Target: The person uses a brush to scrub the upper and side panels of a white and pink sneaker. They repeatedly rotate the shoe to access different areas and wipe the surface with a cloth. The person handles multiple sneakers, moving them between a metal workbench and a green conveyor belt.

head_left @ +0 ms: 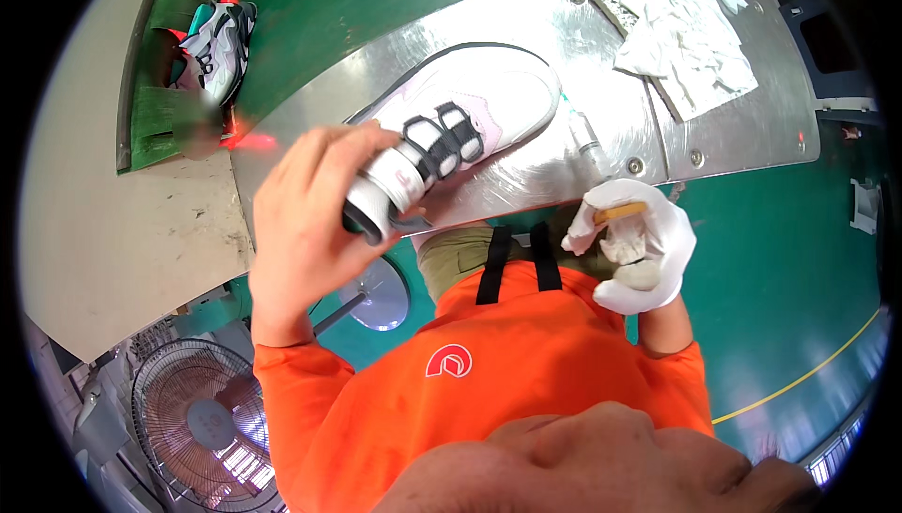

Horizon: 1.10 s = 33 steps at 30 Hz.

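Observation:
A white sneaker (pixel 512 90) with pale pink panels and black straps lies on the metal table, its toe pointing to the upper right. My bare left hand (pixel 315 208) is wrapped round its heel end, with fingers on the collar and tongue. Off the table's near edge, my right hand (pixel 669 255) wears a white glove and curls palm up. A short tan stick-like piece (pixel 620 212) and a wad of whitish cloth (pixel 628 245) are held in it. The lower end of the cloth wad is rounded; its exact kind is unclear.
On the metal table (pixel 376 67), a syringe-like tube (pixel 584 132) lies right of the toe. Crumpled white cloths (pixel 681 34) rest on a speckled board (pixel 705 95). Another sneaker (pixel 221 48) sits on a green belt at left. A tan board (pixel 122 231) and fan (pixel 202 419) are nearby.

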Each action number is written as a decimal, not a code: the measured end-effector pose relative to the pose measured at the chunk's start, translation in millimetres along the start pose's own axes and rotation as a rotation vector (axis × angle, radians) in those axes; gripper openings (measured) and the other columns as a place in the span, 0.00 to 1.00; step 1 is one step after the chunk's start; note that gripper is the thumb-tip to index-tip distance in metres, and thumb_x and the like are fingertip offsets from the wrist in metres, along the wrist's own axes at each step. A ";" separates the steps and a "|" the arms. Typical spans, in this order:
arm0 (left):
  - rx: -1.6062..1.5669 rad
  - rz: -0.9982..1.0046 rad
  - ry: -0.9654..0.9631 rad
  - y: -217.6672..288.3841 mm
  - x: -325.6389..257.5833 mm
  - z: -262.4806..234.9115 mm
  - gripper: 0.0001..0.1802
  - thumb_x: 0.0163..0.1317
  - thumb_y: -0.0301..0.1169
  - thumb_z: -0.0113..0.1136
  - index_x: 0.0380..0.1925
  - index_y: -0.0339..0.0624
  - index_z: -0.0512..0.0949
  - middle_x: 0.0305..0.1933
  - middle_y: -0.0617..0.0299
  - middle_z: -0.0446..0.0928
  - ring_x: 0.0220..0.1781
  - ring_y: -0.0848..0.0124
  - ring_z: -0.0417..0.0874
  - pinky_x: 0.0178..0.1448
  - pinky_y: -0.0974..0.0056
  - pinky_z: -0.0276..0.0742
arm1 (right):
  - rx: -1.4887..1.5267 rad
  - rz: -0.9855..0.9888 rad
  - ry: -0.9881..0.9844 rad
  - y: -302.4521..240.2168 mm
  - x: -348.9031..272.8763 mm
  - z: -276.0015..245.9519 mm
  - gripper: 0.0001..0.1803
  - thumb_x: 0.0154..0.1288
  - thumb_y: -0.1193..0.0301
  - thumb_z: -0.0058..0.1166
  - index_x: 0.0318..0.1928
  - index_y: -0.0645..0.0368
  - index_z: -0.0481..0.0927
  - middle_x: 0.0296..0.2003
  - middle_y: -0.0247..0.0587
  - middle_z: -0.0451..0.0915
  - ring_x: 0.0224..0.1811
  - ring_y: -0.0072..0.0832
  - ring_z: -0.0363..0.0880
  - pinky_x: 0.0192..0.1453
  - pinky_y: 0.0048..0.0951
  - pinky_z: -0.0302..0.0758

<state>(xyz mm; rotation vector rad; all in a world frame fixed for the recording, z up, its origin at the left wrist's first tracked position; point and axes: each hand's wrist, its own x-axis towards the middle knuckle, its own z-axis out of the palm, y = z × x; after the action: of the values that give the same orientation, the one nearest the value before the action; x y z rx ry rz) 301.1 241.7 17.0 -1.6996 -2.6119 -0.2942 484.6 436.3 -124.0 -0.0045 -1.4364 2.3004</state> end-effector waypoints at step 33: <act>-0.485 0.041 -0.901 -42.3 172.0 59.9 0.23 0.60 0.42 0.65 0.51 0.40 0.78 0.47 0.61 0.78 0.48 0.72 0.75 0.52 0.67 0.70 | 0.004 0.013 -0.050 18.4 10.7 -8.4 0.34 0.42 0.77 0.69 0.54 0.66 0.72 0.33 0.38 0.79 0.34 0.20 0.78 0.37 0.21 0.76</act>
<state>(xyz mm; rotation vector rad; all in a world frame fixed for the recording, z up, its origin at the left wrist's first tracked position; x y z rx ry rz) 197.7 390.6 -28.9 -2.5060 -3.2894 -0.1946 470.3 440.4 -141.3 0.0450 -1.4611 2.3294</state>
